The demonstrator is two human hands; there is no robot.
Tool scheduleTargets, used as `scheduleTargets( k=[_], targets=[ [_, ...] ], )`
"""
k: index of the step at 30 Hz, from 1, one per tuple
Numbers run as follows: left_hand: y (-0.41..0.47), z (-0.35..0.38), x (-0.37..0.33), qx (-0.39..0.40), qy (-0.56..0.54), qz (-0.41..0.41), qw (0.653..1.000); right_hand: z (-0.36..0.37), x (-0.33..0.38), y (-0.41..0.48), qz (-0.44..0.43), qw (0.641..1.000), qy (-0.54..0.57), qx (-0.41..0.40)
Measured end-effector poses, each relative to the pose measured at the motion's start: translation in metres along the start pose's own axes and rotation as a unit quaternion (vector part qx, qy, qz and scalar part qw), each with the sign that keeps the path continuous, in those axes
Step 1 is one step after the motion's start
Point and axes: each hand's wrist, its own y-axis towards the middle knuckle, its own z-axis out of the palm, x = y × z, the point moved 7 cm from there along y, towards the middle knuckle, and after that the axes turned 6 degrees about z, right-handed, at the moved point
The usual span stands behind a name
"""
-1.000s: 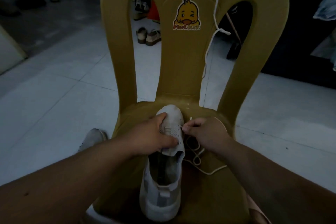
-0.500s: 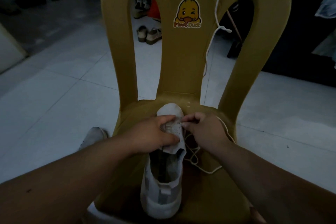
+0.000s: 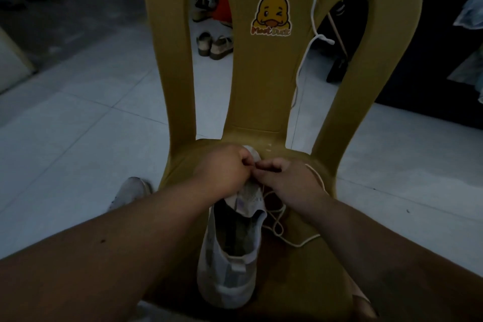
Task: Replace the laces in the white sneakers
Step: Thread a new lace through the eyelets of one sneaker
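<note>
White sneaker (image 3: 230, 264) sitting on chair (image 3: 261, 91) seat, toe far; left hand (image 3: 222, 172) gripping its forefoot, right hand (image 3: 287, 179) pinching lace (image 3: 281, 230) at far eyelets. Threading seemingly just starting; next move calling for feeding tip through

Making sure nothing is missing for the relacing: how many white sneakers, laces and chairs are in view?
White sneakers: 2, the sneaker on the seat and the sneaker on the floor.
Laces: 2, the lace on the seat and the lace over the chair back.
Chairs: 1, the yellow chair.
Total: 5.
</note>
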Motion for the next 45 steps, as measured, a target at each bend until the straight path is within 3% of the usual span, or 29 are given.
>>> scheduleTargets(
  k=[4, 8, 10, 14, 18, 22, 28, 33, 36, 45],
  targets=[
    [-0.005, -0.013, 0.006, -0.033, -0.128, -0.034, 0.991, 0.003, -0.001, 0.003, 0.024, 0.999, -0.029, 0.019],
    [-0.012, -0.061, 0.016, -0.16, -0.269, -0.043, 0.949, 0.002, -0.001, 0.004, 0.032, 0.997, -0.061, 0.03],
    [-0.017, -0.074, 0.021, -0.181, -0.306, -0.042, 0.934, 0.001, 0.001, 0.002, 0.023, 0.998, -0.06, 0.029],
    [-0.024, -0.058, 0.015, -0.083, -0.227, -0.022, 0.97, 0.003, 0.032, -0.007, -0.072, 0.996, -0.033, 0.032],
    [-0.028, -0.05, 0.012, -0.067, -0.2, 0.001, 0.978, 0.001, 0.056, -0.011, -0.118, 0.993, 0.004, -0.009],
    [-0.029, -0.047, 0.019, -0.061, -0.21, -0.014, 0.976, 0.005, 0.061, -0.007, -0.124, 0.985, -0.121, -0.024],
    [-0.024, -0.035, 0.032, -0.057, -0.284, -0.074, 0.954, 0.006, 0.056, 0.005, -0.102, 0.985, -0.134, -0.042],
    [-0.033, -0.002, 0.042, 0.026, -0.258, -0.128, 0.957, 0.012, 0.049, 0.013, -0.096, 0.956, -0.278, 0.007],
    [-0.039, 0.006, 0.046, 0.013, -0.276, -0.141, 0.951, 0.019, 0.049, 0.013, -0.119, 0.934, -0.335, 0.019],
    [-0.044, 0.011, 0.051, -0.019, -0.302, -0.147, 0.942, 0.024, 0.06, 0.013, -0.167, 0.919, -0.356, -0.017]
  ],
)
